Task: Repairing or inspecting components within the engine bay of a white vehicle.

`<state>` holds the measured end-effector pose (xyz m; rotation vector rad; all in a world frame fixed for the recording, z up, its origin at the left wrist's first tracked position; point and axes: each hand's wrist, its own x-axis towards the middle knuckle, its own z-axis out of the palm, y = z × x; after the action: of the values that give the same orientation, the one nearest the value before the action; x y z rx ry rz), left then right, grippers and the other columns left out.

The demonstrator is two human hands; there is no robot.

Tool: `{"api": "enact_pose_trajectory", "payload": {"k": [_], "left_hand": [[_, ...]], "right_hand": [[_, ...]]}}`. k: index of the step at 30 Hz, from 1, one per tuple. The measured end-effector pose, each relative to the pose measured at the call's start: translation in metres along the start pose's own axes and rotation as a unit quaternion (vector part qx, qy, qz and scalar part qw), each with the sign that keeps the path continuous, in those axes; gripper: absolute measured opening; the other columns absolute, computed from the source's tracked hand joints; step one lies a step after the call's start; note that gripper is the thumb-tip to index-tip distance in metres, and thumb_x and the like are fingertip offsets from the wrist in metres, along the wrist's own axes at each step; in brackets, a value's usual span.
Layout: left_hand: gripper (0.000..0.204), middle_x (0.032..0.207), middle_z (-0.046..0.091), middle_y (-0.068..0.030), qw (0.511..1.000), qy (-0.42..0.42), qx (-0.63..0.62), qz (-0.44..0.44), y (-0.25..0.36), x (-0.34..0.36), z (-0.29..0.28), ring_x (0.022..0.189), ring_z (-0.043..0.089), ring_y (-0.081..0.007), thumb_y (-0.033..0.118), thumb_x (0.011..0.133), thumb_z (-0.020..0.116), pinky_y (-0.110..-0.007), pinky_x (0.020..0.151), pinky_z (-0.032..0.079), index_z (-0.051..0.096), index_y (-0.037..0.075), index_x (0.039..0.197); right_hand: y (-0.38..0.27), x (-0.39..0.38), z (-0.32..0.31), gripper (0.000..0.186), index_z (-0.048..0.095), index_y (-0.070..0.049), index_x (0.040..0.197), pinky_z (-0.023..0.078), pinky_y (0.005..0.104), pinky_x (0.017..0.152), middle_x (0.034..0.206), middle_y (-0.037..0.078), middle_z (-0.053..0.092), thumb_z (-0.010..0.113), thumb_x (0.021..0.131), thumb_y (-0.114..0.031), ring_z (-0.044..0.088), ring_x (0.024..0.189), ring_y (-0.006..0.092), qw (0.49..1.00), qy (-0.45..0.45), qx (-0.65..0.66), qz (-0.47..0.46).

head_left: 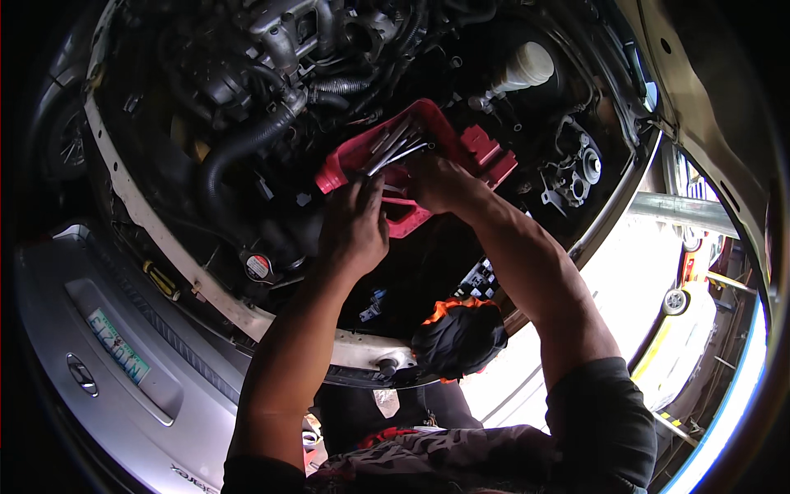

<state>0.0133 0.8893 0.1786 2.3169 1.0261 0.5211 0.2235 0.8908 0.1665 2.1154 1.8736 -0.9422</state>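
A red plastic container [346, 156], shaped like a cut-open jug, lies in the engine bay holding several metal wrenches [395, 146]. My left hand [355, 222] is at its near left side, fingers bent and closed near the wrench ends; what they grip is unclear. My right hand [440, 183] reaches over the right of the container with curled fingers, their tips hidden inside it. A smaller red plastic piece [485, 148] sits against the container's right.
Hoses [247, 144], a white reservoir [527, 66] and a metal pump-like part [580, 165] surround the container. A black-orange cloth [457, 342] rests on the white front crossmember [362, 352]. A yellow-black tool [160, 280] lies left. A silver vehicle [58, 329] stands close at the left.
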Motion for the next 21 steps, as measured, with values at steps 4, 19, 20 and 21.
{"api": "enact_pose_trajectory", "payload": {"k": [4, 19, 20, 21], "left_hand": [[0.039, 0.114, 0.057, -0.0189, 0.997, -0.031, -0.03, 0.059, 0.006, 0.028, 0.022, 0.106, 0.056, -0.0386, 0.015, 0.083, 0.067, -0.047, 0.091, 0.048, 0.057, 0.003, 0.119], [0.027, 0.106, 0.069, -0.0229, 0.944, -0.189, 0.102, -0.251, -0.03, 0.114, 0.091, 0.101, 0.068, -0.0354, 0.016, 0.089, 0.059, -0.045, 0.087, 0.054, 0.068, 0.005, 0.111], [0.027, 0.111, 0.068, -0.0225, 0.945, -0.174, 0.096, -0.261, -0.029, 0.119, 0.092, 0.105, 0.066, -0.0356, 0.01, 0.088, 0.055, -0.045, 0.09, 0.054, 0.069, 0.006, 0.111], [0.027, 0.111, 0.068, -0.0225, 0.945, -0.176, 0.096, -0.259, -0.03, 0.122, 0.097, 0.105, 0.066, -0.0356, 0.01, 0.088, 0.055, -0.045, 0.09, 0.054, 0.069, 0.006, 0.111]], "right_hand": [[0.002, -0.054, -0.014, 0.033, 0.06, 0.0, 0.116, 0.056, 0.0421, 0.064, 0.103, 0.023, 0.062, 0.059, 0.084, -0.006, 0.067, 0.075, 0.036, 0.928, 0.186, 0.08, -0.313], [0.048, -0.109, -0.052, 0.026, 0.059, -0.009, 0.113, 0.054, 0.0466, 0.064, 0.082, 0.016, 0.069, 0.06, 0.087, -0.011, 0.067, 0.075, 0.0399, 0.955, 0.225, 0.161, -0.106], [0.041, -0.113, -0.061, 0.025, 0.066, -0.006, 0.111, 0.056, 0.0417, 0.07, 0.094, 0.015, 0.071, 0.063, 0.085, -0.006, 0.069, 0.085, 0.0358, 0.966, 0.177, 0.182, -0.055], [0.044, -0.111, -0.058, 0.025, 0.066, -0.006, 0.111, 0.056, 0.0417, 0.07, 0.094, 0.015, 0.071, 0.063, 0.085, -0.006, 0.069, 0.085, 0.0358, 0.965, 0.178, 0.183, -0.052]]}}
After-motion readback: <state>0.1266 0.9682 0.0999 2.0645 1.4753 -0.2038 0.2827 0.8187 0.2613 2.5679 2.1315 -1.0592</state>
